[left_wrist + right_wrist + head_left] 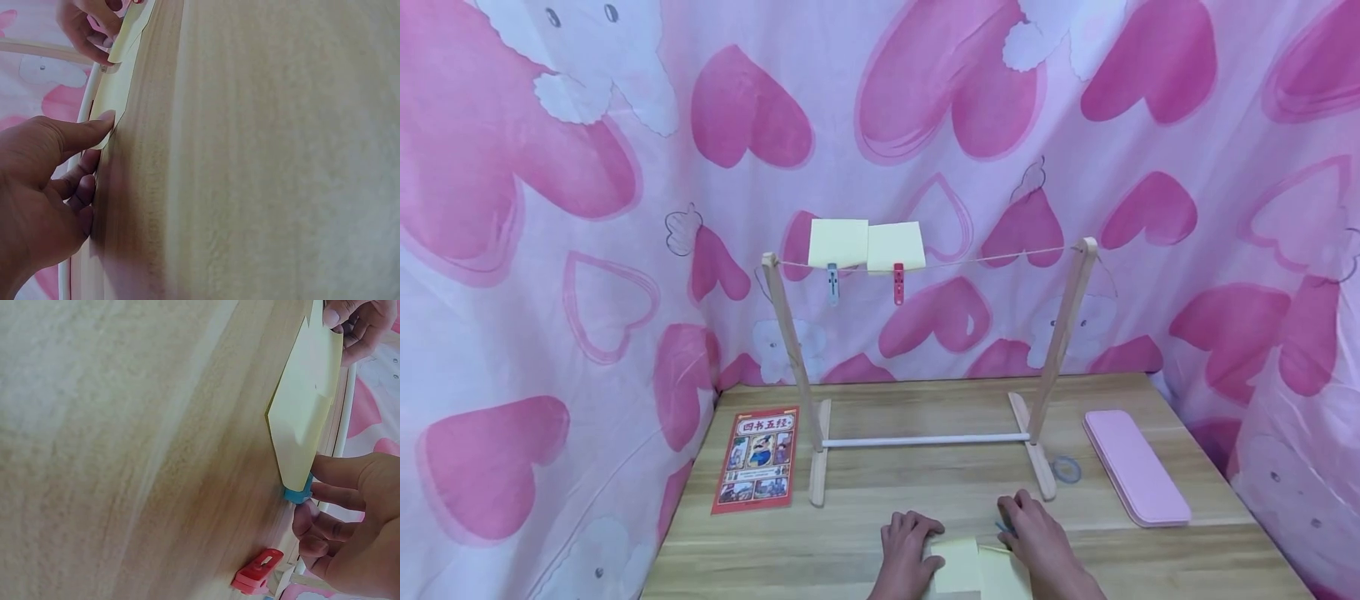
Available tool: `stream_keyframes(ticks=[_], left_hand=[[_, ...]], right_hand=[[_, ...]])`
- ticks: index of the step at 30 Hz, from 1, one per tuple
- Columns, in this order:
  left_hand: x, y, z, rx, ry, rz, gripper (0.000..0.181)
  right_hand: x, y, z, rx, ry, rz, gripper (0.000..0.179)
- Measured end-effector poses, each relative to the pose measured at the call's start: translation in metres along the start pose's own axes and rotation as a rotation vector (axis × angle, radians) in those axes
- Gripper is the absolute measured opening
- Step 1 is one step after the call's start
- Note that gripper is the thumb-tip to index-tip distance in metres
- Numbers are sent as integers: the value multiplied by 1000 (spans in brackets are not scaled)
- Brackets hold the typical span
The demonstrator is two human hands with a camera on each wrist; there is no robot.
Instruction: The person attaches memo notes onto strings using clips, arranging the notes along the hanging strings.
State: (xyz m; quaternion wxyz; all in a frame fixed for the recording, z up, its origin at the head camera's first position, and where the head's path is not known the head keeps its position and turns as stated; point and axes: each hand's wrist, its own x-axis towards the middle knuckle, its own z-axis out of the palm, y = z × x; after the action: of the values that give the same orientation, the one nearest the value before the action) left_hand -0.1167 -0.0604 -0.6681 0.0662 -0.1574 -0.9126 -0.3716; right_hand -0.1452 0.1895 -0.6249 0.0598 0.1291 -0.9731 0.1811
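Two pale yellow sticky notes, a left one (957, 567) and a right one (1004, 575), lie overlapping at the front of the wooden table. At the left note's outer edge my left hand (908, 554) holds on, its thumb on the paper in the left wrist view. My right hand (1037, 537) pinches a blue clothespin (297, 491) at the far corner of the right note. How far the pin's jaws bite onto the paper is hard to tell. A red clothespin (257, 573) lies on the table by the right hand.
Behind the hands stands a wooden frame (1067, 333) with a string. Two yellow notes (838, 242) hang there by a grey-blue peg (832, 284) and a red peg (898, 284). A red booklet (756, 458) lies left; a blue ring (1066, 469) and pink case (1137, 467) lie right.
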Motion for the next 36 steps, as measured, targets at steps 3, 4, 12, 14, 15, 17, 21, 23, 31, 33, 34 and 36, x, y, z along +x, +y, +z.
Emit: stream_keyframes(ticks=[3,4,12,14,15,17,21,23,31,33,34,36], left_hand=[[0,-1,1,23,26,31,34],[0,-1,2,24,29,33,33],[0,6,-5,-19,-18,-19,25],[1,8,-7,-39,-42,-48,24],[2,9,-8,-55,-55,-66,23],[3,9,-7,-73,-59,-85,23],[2,1,2,-97,-30,-103,25],[1,-2,7,-96,14,-71,28],[1,6,2,-247,52,-77,21],[2,9,-2,-340,36,-162,18],[2,11,-3,-390,36,-209,17],[2,11,-5,-486,51,-277,14]], right_hand=[[-2,7,7,-3,64,-62,46],[-2,8,9,1,79,-74,46],[-3,4,3,7,101,-39,42],[-3,5,3,20,104,-38,38],[-3,12,8,30,134,-63,37],[-2,22,19,59,155,-75,36],[-1,33,24,94,104,-32,37],[-1,27,13,122,74,-3,38],[2,9,-20,409,124,34,36],[2,5,-26,535,61,151,35],[3,4,-28,591,40,197,33],[3,3,-32,676,5,276,31]])
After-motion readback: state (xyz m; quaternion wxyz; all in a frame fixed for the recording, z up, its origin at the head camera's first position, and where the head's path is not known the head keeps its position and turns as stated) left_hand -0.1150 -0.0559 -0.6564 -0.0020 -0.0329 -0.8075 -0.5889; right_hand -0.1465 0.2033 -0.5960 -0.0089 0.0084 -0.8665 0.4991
